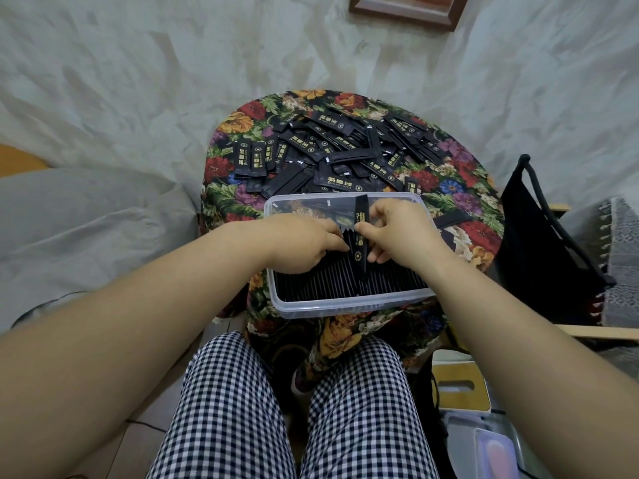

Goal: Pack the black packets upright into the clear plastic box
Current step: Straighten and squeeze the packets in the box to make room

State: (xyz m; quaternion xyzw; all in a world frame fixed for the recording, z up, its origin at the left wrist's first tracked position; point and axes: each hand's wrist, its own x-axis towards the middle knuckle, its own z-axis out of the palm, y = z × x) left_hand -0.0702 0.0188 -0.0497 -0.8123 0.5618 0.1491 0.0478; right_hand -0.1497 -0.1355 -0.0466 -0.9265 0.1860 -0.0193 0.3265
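Held packet: one black packet, the held packet [360, 219], stands nearly upright over the middle of the clear plastic box [345, 307], its lower end down among the packets already in.
Hands: the right hand [397, 233] pinches the held packet from the right between thumb and curled fingers. The left hand [304, 243] meets it from the left with curled fingertips on its edge, and appears to pinch it too. Neither hand is free.
Packed row: the packed row [321, 286] fills the near part of the box, packets on end and pressed side by side from wall to wall.
Empty part: the far part of the box shows only its clear bottom and the cloth pattern through it.
Loose pile: the loose pile [345, 146] lies flat and jumbled on the counter [460, 174] just beyond the far wall of the box. There are many packets in it, some overlapping.
Stray packet: one more lies on the counter just right of the box, partly hidden by the right hand.
Progress: judging from this, the job is partly done. Roughly the near half of the box is packed, and the pile left looks large.
Step in hand: probably seating this packet at the far edge of the row.
Risk: the far side of the row has nothing behind it, so its last packets could tip over.
Surroundings: a floral cloth covers the counter, a black bag [539, 243] hangs to the right, and a grey cushion [86, 219] lies to the left.
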